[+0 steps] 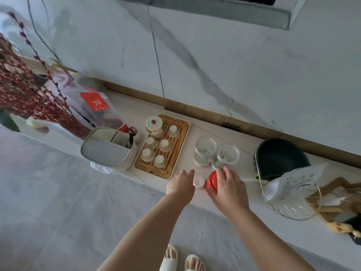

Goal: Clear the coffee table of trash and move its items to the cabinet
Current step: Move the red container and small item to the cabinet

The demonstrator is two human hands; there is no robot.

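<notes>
I stand at a long white cabinet top (197,132) along a marble wall. My right hand (227,184) grips a red container (212,181) from above, near the cabinet's front edge. My left hand (181,182) reaches beside it with relaxed fingers, its fingertips next to a small white lid or cup (199,181); whether they touch it is unclear. Two clear glass jars (205,151) (227,156) stand just behind the red container.
A wooden tea tray (182,145) with a teapot and several small cups sits left of the jars. Further left are a grey organiser box (107,151), a printed bag (95,108) and red dried branches (29,90). At right are a dark bowl (279,159) and a gold wire basket (289,210).
</notes>
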